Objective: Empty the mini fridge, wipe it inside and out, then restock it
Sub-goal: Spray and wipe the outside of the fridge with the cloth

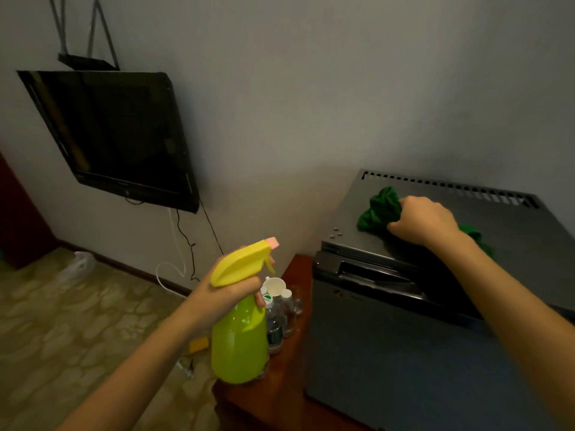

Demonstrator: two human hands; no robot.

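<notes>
The grey mini fridge (389, 353) stands at the right with its door closed. On its top panel lies a crumpled green cloth (378, 209), which my right hand (424, 220) grips and presses onto the panel. My left hand (230, 286) holds a yellow-green spray bottle (238, 334) by the neck, a finger at the trigger, with the pink nozzle pointing toward the fridge. Behind the spray bottle, several small water bottles (280, 315) stand on the red-brown wooden cabinet (273, 390) to the left of the fridge.
A black TV (115, 135) hangs tilted on the wall at left, with cables (189, 244) trailing down to the patterned floor (62, 321). A white plastic bag (79, 264) lies by the skirting board. A yellow object (199, 343) sits on the floor near the cabinet.
</notes>
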